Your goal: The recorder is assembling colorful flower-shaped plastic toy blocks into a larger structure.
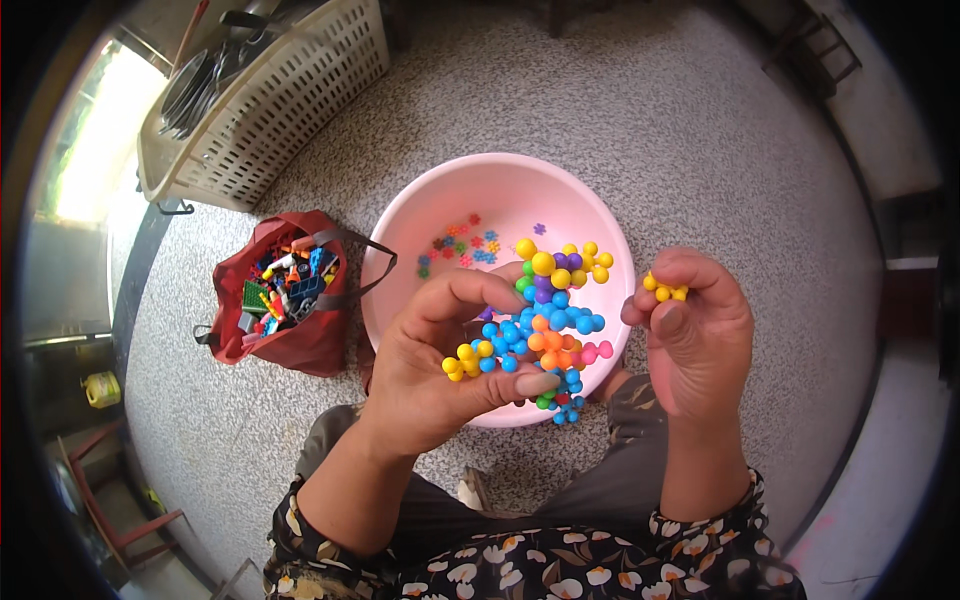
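My left hand (430, 350) is closed around a cluster of joined knobbly building pieces (545, 340), mostly blue with yellow, orange, purple, pink and green ones. The cluster is held above a round pink basin (400, 215), and part of it is hidden by my fingers. To its right, my right hand (705, 330) pinches a small yellow knobbly piece (665, 288) between thumb and fingers, apart from the cluster. Inside the basin lie several small loose pieces (460, 245) in red, blue, green and orange, plus a purple piece (540, 229).
Left of the basin stands a red bag (325, 340) filled with mixed plastic toy bricks, its dark handle reaching the basin's rim. A white slatted basket (290, 110) holding pans sits at the upper left. A reddish chair frame (110, 510) is at the lower left.
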Action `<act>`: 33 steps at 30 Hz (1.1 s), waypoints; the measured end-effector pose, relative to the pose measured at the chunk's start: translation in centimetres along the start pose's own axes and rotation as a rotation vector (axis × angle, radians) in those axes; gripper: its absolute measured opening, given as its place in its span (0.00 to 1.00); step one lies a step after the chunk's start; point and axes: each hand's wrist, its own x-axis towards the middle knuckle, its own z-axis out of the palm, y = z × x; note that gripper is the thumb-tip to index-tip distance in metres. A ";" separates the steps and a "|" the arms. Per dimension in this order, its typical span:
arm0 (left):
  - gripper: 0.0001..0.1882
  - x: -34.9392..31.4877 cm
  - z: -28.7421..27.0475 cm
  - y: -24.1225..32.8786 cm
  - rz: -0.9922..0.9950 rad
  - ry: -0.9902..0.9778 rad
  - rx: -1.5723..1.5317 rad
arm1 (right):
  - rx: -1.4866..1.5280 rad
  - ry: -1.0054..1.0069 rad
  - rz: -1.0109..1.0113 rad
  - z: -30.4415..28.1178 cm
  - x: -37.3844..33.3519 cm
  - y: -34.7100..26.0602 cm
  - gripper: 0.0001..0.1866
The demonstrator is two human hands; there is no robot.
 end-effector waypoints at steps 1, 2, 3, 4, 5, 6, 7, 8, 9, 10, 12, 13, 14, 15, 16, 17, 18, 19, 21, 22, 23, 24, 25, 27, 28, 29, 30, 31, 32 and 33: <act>0.22 0.0 0.1 0.1 0.000 0.003 0.000 | -0.086 0.033 0.006 0.7 0.1 -0.4 0.11; 0.22 -0.1 0.2 0.2 0.015 0.008 -0.035 | -0.171 0.067 0.012 1.4 0.0 -0.6 0.12; 0.23 -0.1 0.3 0.2 0.029 0.013 -0.071 | -0.169 0.065 0.015 1.9 0.0 -0.8 0.12; 0.23 -0.1 0.3 0.2 0.029 0.017 -0.069 | -0.159 0.079 0.007 2.3 -0.2 -1.0 0.11; 0.22 0.1 0.4 0.2 0.052 0.032 -0.046 | -0.154 0.095 -0.003 2.5 -0.3 -1.1 0.11; 0.22 0.2 0.5 0.1 0.075 0.047 -0.023 | -0.157 0.095 -0.004 2.4 -0.4 -1.1 0.11; 0.22 0.2 0.5 0.1 0.076 0.045 -0.026 | -0.189 0.073 -0.095 2.3 -0.6 -0.9 0.12; 0.21 0.1 0.4 0.1 0.089 0.078 0.002 | -0.215 0.048 -0.184 2.2 -0.7 -0.7 0.12; 0.21 0.1 0.3 0.0 0.101 0.110 0.030 | -0.212 0.047 -0.182 2.0 -0.8 -0.8 0.12; 0.21 0.1 0.1 -0.1 0.101 0.112 0.032 | -0.426 -0.022 -0.264 1.8 -0.8 -1.0 0.13; 0.22 0.4 -0.4 -0.2 0.189 0.020 0.114 | -0.645 -0.091 -0.346 1.9 -1.0 -1.4 0.14; 0.22 0.4 -0.2 -0.1 0.190 0.019 0.114 | -0.673 -0.113 -0.360 2.3 -1.0 -1.4 0.13; 0.23 0.2 0.2 0.1 0.160 0.050 0.050 | -0.700 -0.134 -0.371 2.6 -1.0 -1.4 0.12; 0.24 0.2 0.5 0.2 0.130 0.081 -0.014 | -0.700 -0.134 -0.370 2.8 -1.0 -1.4 0.12; 0.24 0.2 0.7 0.4 0.130 0.081 -0.015 | -0.699 -0.150 -0.356 2.9 -1.1 -1.4 0.12; 0.28 0.2 0.9 0.5 0.071 0.108 -0.073 | -0.698 -0.166 -0.342 3.0 -1.1 -1.4 0.11; 0.32 0.1 1.0 0.6 0.012 0.136 -0.132 | -0.696 -0.167 -0.341 3.0 -1.1 -1.5 0.11; 0.32 0.2 1.0 0.7 0.011 0.137 -0.130 | -0.721 -0.168 -0.337 3.1 -1.0 -1.5 0.11; 0.39 0.3 1.1 0.8 -0.001 0.105 -0.142 | -0.751 -0.166 -0.335 3.1 -1.1 -1.6 0.10; 0.39 0.3 1.2 0.8 -0.001 0.103 -0.143 | -0.734 -0.139 -0.323 3.2 -1.1 -1.5 0.11; 0.39 0.2 1.1 0.8 -0.026 0.091 -0.227 | -0.717 -0.113 -0.311 3.2 -1.1 -1.4 0.11; 0.40 0.1 0.9 0.8 -0.051 0.078 -0.311 | -0.717 -0.112 -0.312 3.1 -1.2 -1.3 0.11; 0.35 0.0 0.6 0.5 -0.061 0.081 -0.290 | -0.711 -0.099 -0.303 3.0 -1.2 -1.2 0.11; 0.35 0.1 1.3 1.0 -0.094 0.148 -0.294 | -0.707 -0.085 -0.294 3.0 -1.3 -1.2 0.11; 0.35 0.2 1.6 1.1 -0.127 0.216 -0.297 | -0.694 -0.100 -0.290 3.1 -1.3 -1.1 0.11; 0.35 0.2 1.6 1.2 -0.127 0.217 -0.296 | -0.679 -0.116 -0.286 3.2 -1.3 -1.0 0.11; 0.34 0.2 1.5 1.1 -0.131 0.216 -0.316 | -0.678 -0.116 -0.285 3.3 -1.3 -1.0 0.11; 0.34 0.2 1.4 1.1 -0.136 0.214 -0.337 | -0.687 -0.132 -0.301 3.4 -1.4 -0.9 0.11; 0.34 0.3 1.5 1.2 -0.136 0.216 -0.336 | -0.695 -0.147 -0.317 3.5 -1.4 -0.9 0.11; 0.31 0.4 1.6 1.3 -0.105 0.208 -0.302 | -0.693 -0.148 -0.317 3.5 -1.4 -0.7 0.11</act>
